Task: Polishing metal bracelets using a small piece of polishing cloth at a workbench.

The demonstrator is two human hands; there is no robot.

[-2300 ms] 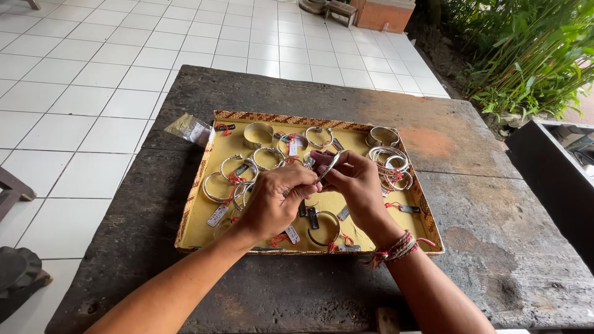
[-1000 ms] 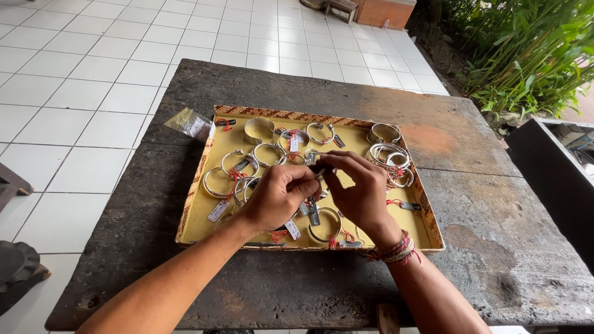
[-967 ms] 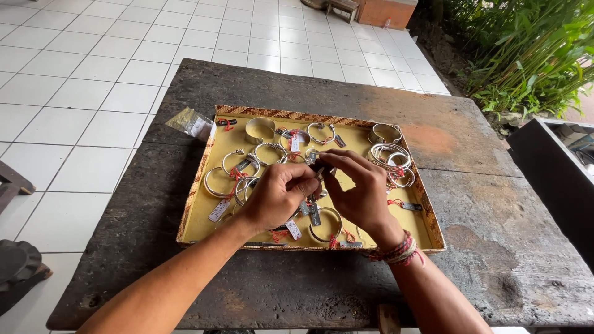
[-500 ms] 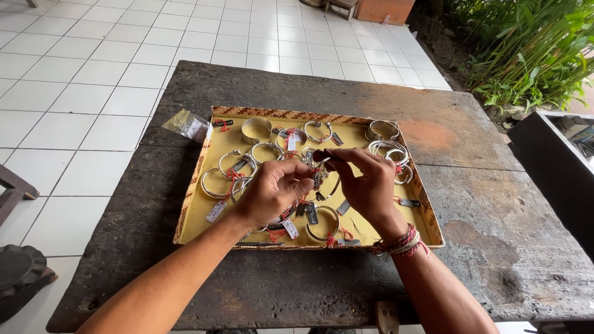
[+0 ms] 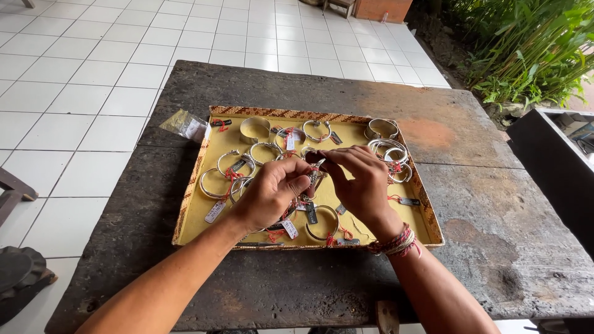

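Both my hands meet over a flat yellow tray (image 5: 198,210) with a woven brown rim. My left hand (image 5: 270,193) and my right hand (image 5: 357,184) pinch a small silver bracelet (image 5: 315,173) with a tag between their fingertips, a little above the tray's middle. Several silver bangles with red strings and small tags lie in the tray: one bangle (image 5: 255,128) at the back left, a stack of bangles (image 5: 388,148) at the right, another bangle (image 5: 322,224) near my wrists. My right wrist wears red and mixed thread bands (image 5: 396,242).
The tray lies on a dark, worn wooden table (image 5: 482,204). A small clear plastic bag (image 5: 184,125) rests by the tray's back left corner. White floor tiles (image 5: 74,93) lie to the left, green plants (image 5: 532,43) and a dark bin (image 5: 557,161) to the right.
My hands have stayed together over the tray's middle, turning the small bracelet between the fingertips. The camera has shifted slightly; the other bangles lie as before.
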